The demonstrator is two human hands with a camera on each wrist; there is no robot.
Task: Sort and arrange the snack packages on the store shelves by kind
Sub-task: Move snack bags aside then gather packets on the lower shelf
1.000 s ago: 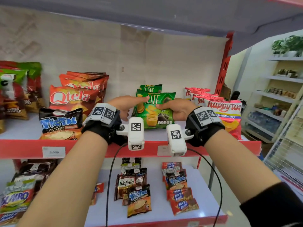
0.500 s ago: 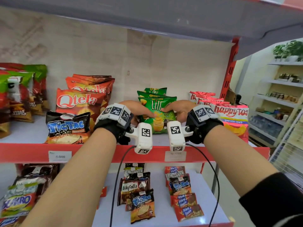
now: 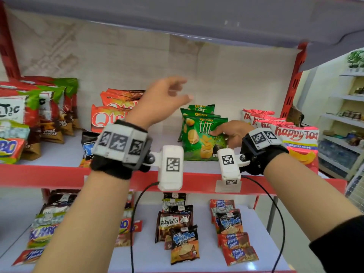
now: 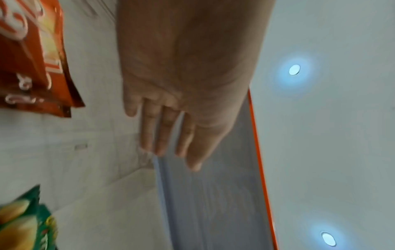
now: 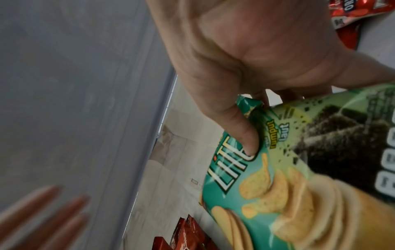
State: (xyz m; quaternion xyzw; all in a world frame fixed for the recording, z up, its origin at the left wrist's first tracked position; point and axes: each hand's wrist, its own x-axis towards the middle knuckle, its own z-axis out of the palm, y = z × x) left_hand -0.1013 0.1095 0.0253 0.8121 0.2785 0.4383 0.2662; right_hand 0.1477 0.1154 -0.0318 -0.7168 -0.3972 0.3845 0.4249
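Since half a second earlier, left hand (image 3: pixel 157 101) had let go and lifted, fingers spread; right hand (image 3: pixel 232 133) pinched the front Chitato Lite bag's (image 3: pixel 201 138) right edge, bare shelf (image 3: pixel 161 138) beside it.

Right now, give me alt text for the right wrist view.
The right hand pinches a green Lite chip bag by its edge, thumb on the front. Red bags lie below it, and blurred left-hand fingers show at lower left.
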